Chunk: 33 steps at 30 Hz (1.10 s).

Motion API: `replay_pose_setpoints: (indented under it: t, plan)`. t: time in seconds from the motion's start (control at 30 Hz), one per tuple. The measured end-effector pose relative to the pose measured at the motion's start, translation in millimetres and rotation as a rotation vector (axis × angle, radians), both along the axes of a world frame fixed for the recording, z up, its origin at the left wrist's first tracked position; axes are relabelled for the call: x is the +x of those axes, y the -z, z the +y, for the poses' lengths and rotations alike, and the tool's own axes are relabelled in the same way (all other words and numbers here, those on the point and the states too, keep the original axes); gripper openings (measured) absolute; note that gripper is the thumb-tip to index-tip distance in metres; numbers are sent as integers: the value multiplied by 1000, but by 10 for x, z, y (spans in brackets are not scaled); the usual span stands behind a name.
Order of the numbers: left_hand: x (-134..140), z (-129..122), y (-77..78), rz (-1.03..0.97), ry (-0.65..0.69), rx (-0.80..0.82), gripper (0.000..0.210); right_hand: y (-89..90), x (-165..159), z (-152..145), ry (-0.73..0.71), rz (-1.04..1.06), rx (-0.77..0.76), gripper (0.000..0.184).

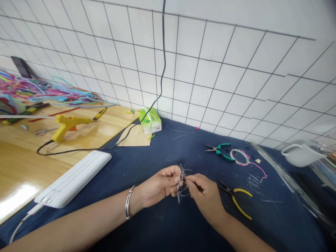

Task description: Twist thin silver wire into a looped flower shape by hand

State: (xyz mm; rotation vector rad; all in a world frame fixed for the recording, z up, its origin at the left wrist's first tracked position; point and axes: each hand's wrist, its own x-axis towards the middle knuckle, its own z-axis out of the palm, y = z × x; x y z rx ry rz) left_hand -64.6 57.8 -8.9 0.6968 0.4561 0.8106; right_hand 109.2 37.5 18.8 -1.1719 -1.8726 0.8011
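Observation:
A tangled bundle of thin silvery wires (180,188) is held up over the dark blue cloth, its loose ends sticking out above and below. My left hand (161,185) pinches the bundle between thumb and fingers from the left. From the right, my right hand (201,189) has its thumb and forefinger closed at the bundle's edge, on what looks like one of the wires. Just beyond my right hand lie pliers with yellow handles (237,199), their jaws partly behind the hand. Farther back rest teal-handled long-nose pliers (219,149), jaws pointing left.
A ring of clear and pink cord (239,157) and wire scraps (254,182) lie to the right, near a white mug (301,154). Leftward are a white power strip (75,178), a yellow glue gun (68,126) and a tissue pack (150,120). A black cable (164,63) hangs down the tiled wall.

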Motion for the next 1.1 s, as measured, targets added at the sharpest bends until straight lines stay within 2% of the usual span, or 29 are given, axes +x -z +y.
replay_pose_setpoints:
  t: [0.33,0.5,0.7,0.8,0.93,1.1]
  plan:
    - [11,9,32,82,-4,34,7,104,56,56,-58,-177,214,16]
    - [37,5,29,144,-17,59,10,168,87,69,-74,-312,267,20]
    - [59,-9,32,181,-21,88,8,185,49,54,-19,-426,320,19]
    - [59,-15,31,192,-39,94,8,180,22,64,31,-338,250,13]
    - [52,-2,44,200,-88,66,9,145,13,101,79,-174,69,11]
    - [48,24,66,170,-111,-8,10,118,47,145,30,93,-145,10]
